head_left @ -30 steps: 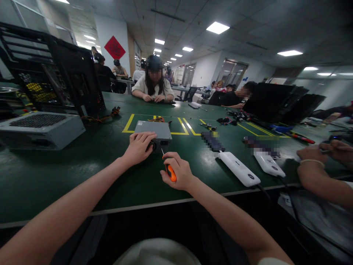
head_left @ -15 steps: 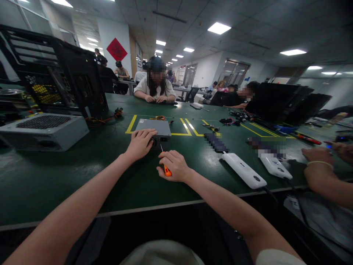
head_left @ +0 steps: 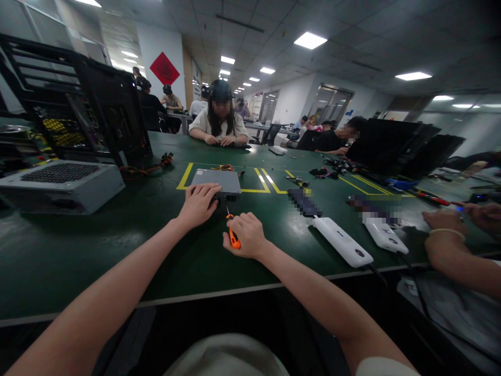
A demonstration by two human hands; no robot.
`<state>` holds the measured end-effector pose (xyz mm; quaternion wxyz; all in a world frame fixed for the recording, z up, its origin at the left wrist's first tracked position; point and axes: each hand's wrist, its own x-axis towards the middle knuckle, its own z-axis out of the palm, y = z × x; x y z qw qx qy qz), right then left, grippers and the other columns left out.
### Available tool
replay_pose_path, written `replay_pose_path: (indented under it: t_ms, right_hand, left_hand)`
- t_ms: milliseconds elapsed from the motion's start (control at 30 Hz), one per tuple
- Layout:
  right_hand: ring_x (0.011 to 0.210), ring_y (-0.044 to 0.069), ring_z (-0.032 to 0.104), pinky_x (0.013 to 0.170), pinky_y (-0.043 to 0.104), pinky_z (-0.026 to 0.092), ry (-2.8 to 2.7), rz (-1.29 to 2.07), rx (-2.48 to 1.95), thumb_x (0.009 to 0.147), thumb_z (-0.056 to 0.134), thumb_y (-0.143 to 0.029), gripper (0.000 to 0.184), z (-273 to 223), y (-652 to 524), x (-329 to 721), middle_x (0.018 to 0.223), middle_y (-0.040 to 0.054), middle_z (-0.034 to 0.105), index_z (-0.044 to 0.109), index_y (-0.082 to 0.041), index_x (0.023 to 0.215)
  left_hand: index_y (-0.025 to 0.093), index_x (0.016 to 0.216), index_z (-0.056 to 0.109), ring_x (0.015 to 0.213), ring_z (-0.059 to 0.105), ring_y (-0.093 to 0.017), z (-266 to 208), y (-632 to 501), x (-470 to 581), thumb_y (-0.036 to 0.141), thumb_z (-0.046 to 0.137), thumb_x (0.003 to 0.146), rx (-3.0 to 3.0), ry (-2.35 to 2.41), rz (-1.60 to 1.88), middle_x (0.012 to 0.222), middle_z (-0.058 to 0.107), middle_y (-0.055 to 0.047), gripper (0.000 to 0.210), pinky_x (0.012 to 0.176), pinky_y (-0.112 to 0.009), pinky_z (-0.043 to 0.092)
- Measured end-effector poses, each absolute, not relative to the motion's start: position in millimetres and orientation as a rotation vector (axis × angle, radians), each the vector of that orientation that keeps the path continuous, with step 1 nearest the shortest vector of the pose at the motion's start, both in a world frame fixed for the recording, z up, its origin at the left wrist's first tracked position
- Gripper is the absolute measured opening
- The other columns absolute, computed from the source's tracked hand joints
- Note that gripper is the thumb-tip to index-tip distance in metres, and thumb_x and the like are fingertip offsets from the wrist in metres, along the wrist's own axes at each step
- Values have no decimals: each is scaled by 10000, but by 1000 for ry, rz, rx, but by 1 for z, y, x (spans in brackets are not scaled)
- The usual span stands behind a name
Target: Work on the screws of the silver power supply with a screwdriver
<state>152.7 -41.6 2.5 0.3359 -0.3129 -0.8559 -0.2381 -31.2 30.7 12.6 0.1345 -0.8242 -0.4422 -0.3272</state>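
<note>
A small grey computer power supply lies on the green table, its socket end facing me. My left hand grips its near left side, fingers over the top edge and thumb at the front. An orange-handled screwdriver is held in my right hand, just in front of the unit. The thin shaft points up toward the unit's near face. Whether the tip touches a screw is too small to tell.
A larger grey power supply and an open black computer case stand at left. Two white power banks lie at right, near a co-worker's hands. Another person sits opposite. Cables and monitors are farther back.
The right hand's fingers have shifted slightly around the screwdriver, and more of the orange handle shows. My left hand stays on the power supply. The whole view has drifted a little.
</note>
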Motion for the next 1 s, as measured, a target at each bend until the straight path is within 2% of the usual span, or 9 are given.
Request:
replay_pose_path:
  t_ms: [233,567,1000]
  right_hand:
    - [600,149,397,588,300,292,-2203,-587,-748,771,478,-334,169,9,-35,156,615,10,509,516,-197,679]
    - [581,146,425,570,290,327,-2157,-495,-728,770,508,-392,202,12,-33,158,623,9,524,503,-196,720]
    - [681,171,410,620,302,325,-2246,-575,-757,787,490,-324,153,7,-39,156,700,31,495,578,-199,775]
  left_hand:
    - [263,1232,455,1152,457,-237,13,33,-31,281,415,850,-2386,-1288,-946,1282,521,-51,385,953,-434,255]
    - [266,1252,435,1185,447,-231,13,32,-30,270,409,854,-2379,-1274,-955,1303,509,-50,400,966,-442,246]
    - [263,1275,414,1198,434,-235,9,33,-33,253,424,832,-2386,-1232,-944,1316,496,-56,442,979,-443,242]
